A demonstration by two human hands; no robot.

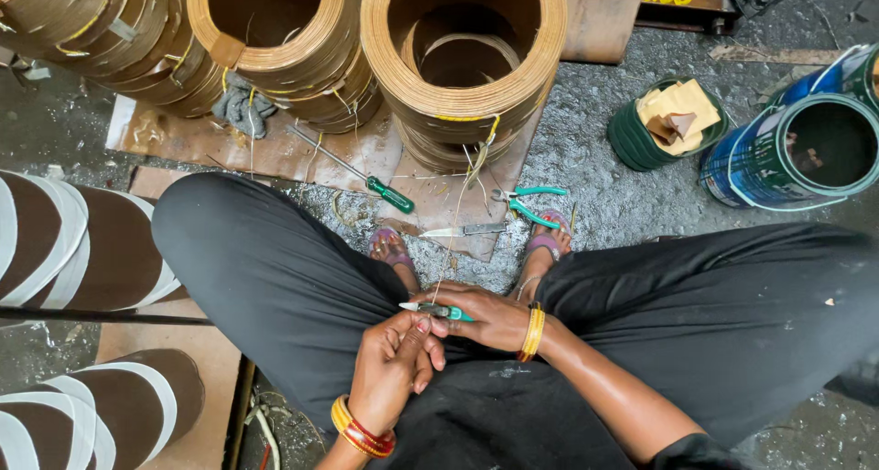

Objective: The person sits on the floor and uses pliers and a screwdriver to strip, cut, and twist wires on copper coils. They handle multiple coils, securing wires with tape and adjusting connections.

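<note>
Holding a small green-handled cutter [438, 311] in my lap, both hands closed around it.

Item one: my right hand [490, 316], fingers curled shut on the cutter's green handle, its pale tip pointing to my left. Item two: my left hand [392, 367], fingers bent in and touching the tool near its tip; I cannot tell whether it grips anything of its own. A thin thread [449, 250] rises from the tool toward the nearest wound coil [462, 58]. Item three, on the cardboard sheet [366, 154] ahead of my feet: a green-handled screwdriver [366, 179], a knife [465, 230], teal-handled pliers [526, 203]. Item four: two more coils [275, 40] behind, a grey rag [243, 108] between them. Item five, to my right: an open blue-green can [797, 154], a dark green tub [667, 122] of folded yellowish paper.
</note>
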